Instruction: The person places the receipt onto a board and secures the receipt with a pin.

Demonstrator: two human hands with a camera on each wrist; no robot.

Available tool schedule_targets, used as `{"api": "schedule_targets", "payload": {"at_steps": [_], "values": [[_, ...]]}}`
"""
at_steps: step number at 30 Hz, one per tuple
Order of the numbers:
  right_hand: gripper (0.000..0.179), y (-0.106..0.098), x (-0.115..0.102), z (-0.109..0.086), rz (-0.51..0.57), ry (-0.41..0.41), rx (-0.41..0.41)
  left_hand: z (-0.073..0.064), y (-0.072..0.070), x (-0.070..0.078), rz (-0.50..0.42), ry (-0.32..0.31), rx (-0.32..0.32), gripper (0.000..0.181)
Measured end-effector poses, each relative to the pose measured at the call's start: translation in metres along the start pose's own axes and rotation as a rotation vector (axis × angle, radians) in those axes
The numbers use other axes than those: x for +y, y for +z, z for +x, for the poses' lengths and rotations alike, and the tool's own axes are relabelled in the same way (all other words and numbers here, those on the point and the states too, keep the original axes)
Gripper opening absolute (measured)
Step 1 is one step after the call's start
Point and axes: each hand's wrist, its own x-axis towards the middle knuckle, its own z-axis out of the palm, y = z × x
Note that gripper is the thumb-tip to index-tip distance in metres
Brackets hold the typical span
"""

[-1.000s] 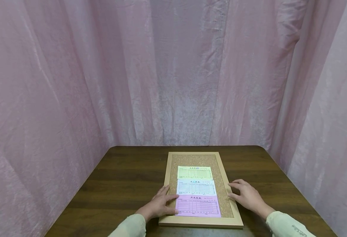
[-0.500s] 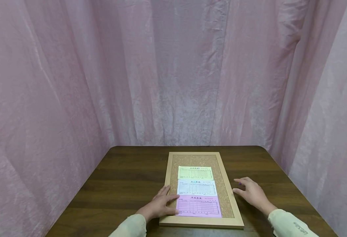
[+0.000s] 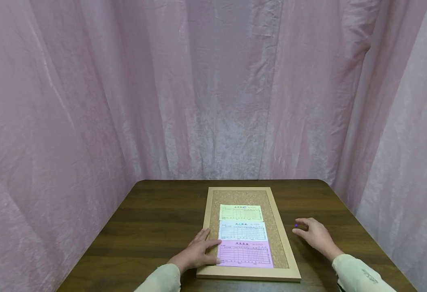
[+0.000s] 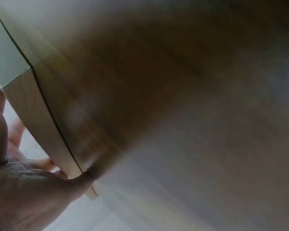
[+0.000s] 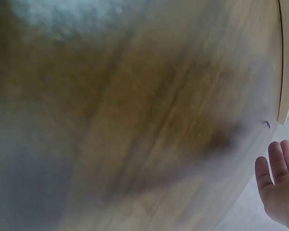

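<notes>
A wood-framed cork board (image 3: 240, 197) lies flat on the table, bearing yellow (image 3: 240, 212), white (image 3: 242, 232) and pink (image 3: 245, 254) printed form slips in a column. My left hand (image 3: 196, 250) rests across the board's left frame, fingers spread, with fingertips at the pink slip's left edge. Right of the board, my right hand (image 3: 317, 237) is over the table, thumb and fingers apart with nothing between them. A small purple object (image 3: 295, 225), which looks like a pushpin, lies just beyond its fingertips. The right wrist view also has this purple object (image 5: 268, 124), near the fingers.
The dark wooden table (image 3: 155, 219) extends to both sides of the board. Pink curtains (image 3: 231, 89) hang behind it and along both sides. Small coloured spots show near the tops of the yellow and white slips.
My right hand has drawn away from the board's right frame, moving rightward. The small purple object has come into view by its fingertips. My left hand has stayed put.
</notes>
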Motion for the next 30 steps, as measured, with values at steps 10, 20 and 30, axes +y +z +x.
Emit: {"api": "schedule_targets", "payload": {"at_steps": [10,20,30], "values": [[0.043,-0.004,0.009,0.010,0.054,0.085,-0.094,0.000,0.000,0.000,-0.003,-0.010,-0.003,0.063],[0.043,-0.006,0.018,0.020,0.082,0.139,-0.122,-0.002,-0.001,0.002,-0.009,-0.003,-0.002,0.064],[0.039,-0.002,0.020,0.026,0.083,0.161,-0.137,0.000,-0.001,0.000,-0.002,0.005,-0.005,0.064]]}}
